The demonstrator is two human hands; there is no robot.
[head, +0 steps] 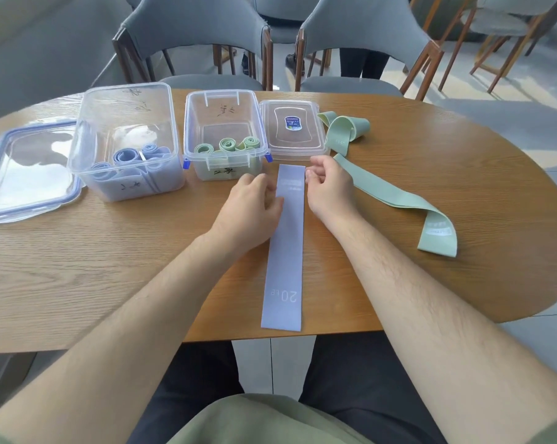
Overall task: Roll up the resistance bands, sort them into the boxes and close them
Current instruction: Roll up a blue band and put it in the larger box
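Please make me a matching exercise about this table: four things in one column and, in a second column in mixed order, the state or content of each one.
Things
1. blue band
2. left box
3. right box
4. long green band

States
a. holds green rolls
b. lies flat and straight, not rolled
c. lies twisted on the right
d. holds blue rolls

Pairs: 1-b, 2-d, 3-a, 4-c

Blue-rimmed lid [1, 200] cut by left edge; blue band [285, 251] small print blurred; middle box [191, 129] handwriting unreadable.
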